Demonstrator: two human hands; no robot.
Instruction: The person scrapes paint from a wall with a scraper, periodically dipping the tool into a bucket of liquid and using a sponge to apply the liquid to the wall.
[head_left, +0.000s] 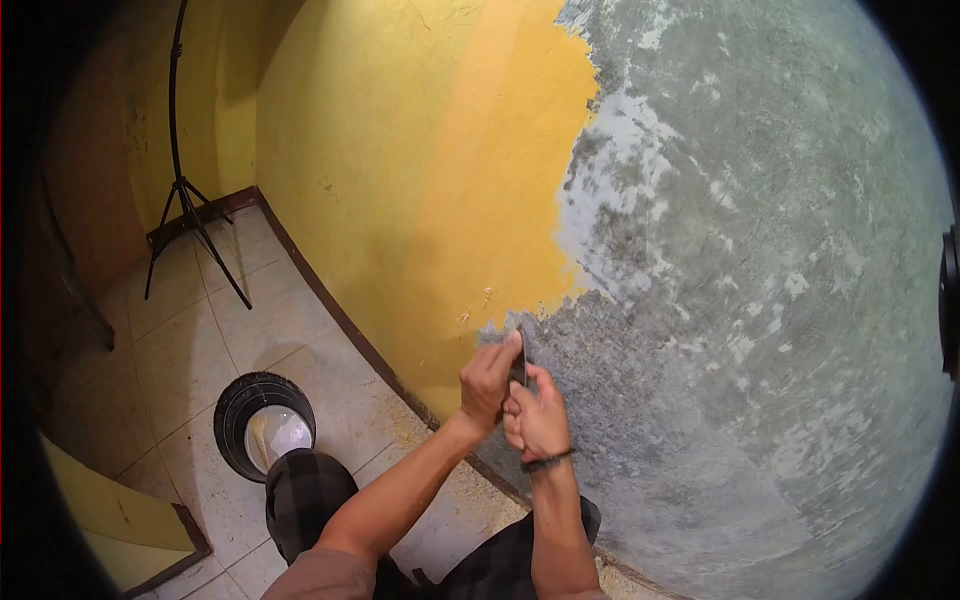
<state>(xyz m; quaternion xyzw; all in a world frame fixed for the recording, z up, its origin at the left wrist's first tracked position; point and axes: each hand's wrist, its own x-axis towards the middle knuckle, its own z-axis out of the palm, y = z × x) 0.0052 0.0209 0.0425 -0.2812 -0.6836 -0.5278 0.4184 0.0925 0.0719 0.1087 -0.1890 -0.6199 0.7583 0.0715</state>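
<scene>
Your left forearm (400,500) lies nearest, reaching up to the blade (520,368), a dark, narrow tool upright between your hands, close to the wall just below the ragged lower edge of the yellow paint (480,120). Your left hand (484,380) is closed on its upper part, the fingers bent; your right hand (541,422) is curled nearly tight on the lower part, though the overlap hides how much handle it has hold of. Whether the tip touches the wall, you cannot tell from here. Set it flat and shallow at the broken edge, let the right hand push while the left steers, and use short strokes so it lifts the paint without gouging the grey plaster (720,350). Keep the left fingertips behind the cutting edge and the knuckles off the rough surface. A few curls (487,297) cling to the yellow just above, and crumbs (478,492) lie along the wall's foot. Beyond your knee (305,490), a black bucket (228,430) stands on the tiles (180,370); farther off, a tripod (176,130) stands by the corner.
</scene>
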